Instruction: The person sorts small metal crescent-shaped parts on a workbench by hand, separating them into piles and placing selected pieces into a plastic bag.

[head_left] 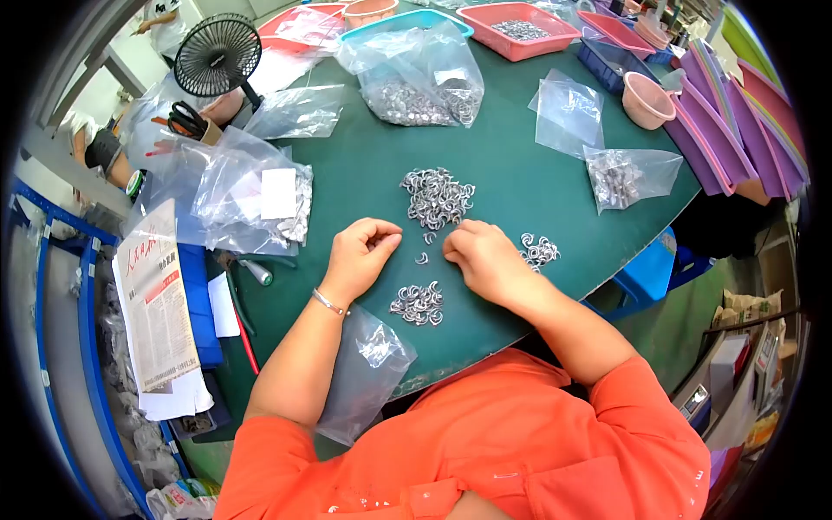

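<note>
A large heap of small silvery crescent-shaped metal pieces point(436, 195) lies on the green tabletop. A few loose ones are strung out below it, between my hands. My left hand point(364, 253) rests left of these, thumb and fingers curled together; whatever is in them, if anything, is hidden. At the lower right edge of the heap, my right hand point(484, 257) has its fingertips pressed together over the table, and their contents cannot be made out. Nearer my body sits a smaller pile of crescents point(418, 303). Another small pile point(541, 251) lies just right of my right hand.
Clear plastic bags of parts point(416, 91) stand at the back, with another bag point(620, 178) at right. Red tray point(520, 43), pink bowl point(647, 100) and purple bins point(706, 130) line the far side. At left are a black fan point(218, 56), pliers point(238, 299) and newspaper point(156, 295).
</note>
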`<action>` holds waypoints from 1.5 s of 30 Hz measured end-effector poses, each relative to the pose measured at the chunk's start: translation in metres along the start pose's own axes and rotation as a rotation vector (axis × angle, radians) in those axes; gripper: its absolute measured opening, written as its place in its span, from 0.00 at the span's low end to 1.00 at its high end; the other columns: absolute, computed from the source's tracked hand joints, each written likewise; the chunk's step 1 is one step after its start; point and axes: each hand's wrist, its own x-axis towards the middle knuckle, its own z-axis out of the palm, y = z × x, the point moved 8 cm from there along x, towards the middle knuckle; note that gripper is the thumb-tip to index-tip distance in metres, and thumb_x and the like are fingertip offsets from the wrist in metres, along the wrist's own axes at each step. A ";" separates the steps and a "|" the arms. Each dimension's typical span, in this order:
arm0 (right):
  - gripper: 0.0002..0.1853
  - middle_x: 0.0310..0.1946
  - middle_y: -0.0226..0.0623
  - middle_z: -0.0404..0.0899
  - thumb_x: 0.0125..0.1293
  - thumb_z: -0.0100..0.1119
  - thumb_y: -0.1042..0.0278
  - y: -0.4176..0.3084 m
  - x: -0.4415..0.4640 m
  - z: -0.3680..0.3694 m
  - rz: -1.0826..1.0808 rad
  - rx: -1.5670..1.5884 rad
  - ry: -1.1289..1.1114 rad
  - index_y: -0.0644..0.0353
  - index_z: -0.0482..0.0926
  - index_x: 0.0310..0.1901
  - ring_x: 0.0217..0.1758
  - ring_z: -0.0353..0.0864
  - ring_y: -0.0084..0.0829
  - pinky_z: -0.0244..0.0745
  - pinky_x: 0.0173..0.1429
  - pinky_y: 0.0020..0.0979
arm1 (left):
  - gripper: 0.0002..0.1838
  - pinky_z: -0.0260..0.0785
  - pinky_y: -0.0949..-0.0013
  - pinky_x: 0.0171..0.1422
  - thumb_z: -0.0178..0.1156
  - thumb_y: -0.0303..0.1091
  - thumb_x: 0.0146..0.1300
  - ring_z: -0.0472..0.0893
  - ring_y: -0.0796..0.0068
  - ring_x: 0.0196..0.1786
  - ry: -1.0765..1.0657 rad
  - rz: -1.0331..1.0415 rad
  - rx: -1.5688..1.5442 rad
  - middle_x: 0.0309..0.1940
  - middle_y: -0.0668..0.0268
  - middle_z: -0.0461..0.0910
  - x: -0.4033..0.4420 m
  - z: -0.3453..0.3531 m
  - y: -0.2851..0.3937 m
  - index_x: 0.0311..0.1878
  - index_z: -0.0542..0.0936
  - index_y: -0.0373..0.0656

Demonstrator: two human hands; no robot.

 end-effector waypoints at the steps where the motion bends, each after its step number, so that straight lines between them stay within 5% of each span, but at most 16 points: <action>1: 0.04 0.36 0.40 0.76 0.57 0.55 0.76 -0.002 -0.004 -0.004 -0.003 0.006 -0.014 0.59 0.78 0.33 0.45 0.77 0.43 0.70 0.47 0.41 | 0.06 0.70 0.76 0.36 0.65 0.28 0.60 0.77 0.82 0.30 0.006 -0.014 -0.002 0.31 0.67 0.81 0.002 0.000 0.001 0.39 0.84 0.37; 3: 0.04 0.36 0.41 0.76 0.57 0.55 0.76 -0.003 -0.009 -0.003 0.089 -0.029 -0.119 0.59 0.78 0.34 0.43 0.77 0.45 0.70 0.46 0.42 | 0.06 0.70 0.79 0.40 0.65 0.28 0.62 0.76 0.85 0.33 -0.019 -0.029 -0.003 0.32 0.70 0.81 -0.001 0.001 0.005 0.40 0.84 0.37; 7: 0.02 0.33 0.39 0.74 0.59 0.59 0.73 -0.019 -0.009 -0.017 -0.037 -0.092 0.152 0.59 0.77 0.33 0.40 0.75 0.45 0.70 0.46 0.42 | 0.06 0.73 0.75 0.41 0.66 0.28 0.60 0.80 0.81 0.36 -0.004 0.011 -0.009 0.33 0.67 0.81 0.000 -0.001 0.005 0.39 0.84 0.38; 14: 0.05 0.36 0.40 0.75 0.57 0.63 0.77 -0.029 -0.028 -0.014 -0.203 -0.029 0.193 0.60 0.78 0.35 0.39 0.75 0.44 0.71 0.43 0.42 | 0.06 0.74 0.75 0.41 0.65 0.28 0.61 0.81 0.78 0.35 -0.009 0.038 -0.066 0.35 0.64 0.82 -0.001 0.002 0.004 0.40 0.84 0.37; 27: 0.09 0.38 0.46 0.75 0.54 0.66 0.75 -0.017 -0.038 -0.005 -0.142 -0.112 0.257 0.62 0.76 0.36 0.41 0.73 0.48 0.67 0.46 0.43 | 0.06 0.73 0.68 0.39 0.64 0.30 0.58 0.80 0.68 0.32 0.023 0.140 -0.035 0.31 0.61 0.80 0.001 0.005 0.003 0.37 0.83 0.38; 45: 0.05 0.39 0.46 0.71 0.59 0.57 0.81 -0.008 -0.037 -0.001 -0.086 -0.046 0.136 0.66 0.72 0.37 0.45 0.71 0.46 0.66 0.53 0.40 | 0.03 0.72 0.60 0.38 0.63 0.28 0.52 0.80 0.60 0.33 0.117 0.187 -0.073 0.29 0.60 0.80 0.007 0.011 -0.005 0.30 0.82 0.40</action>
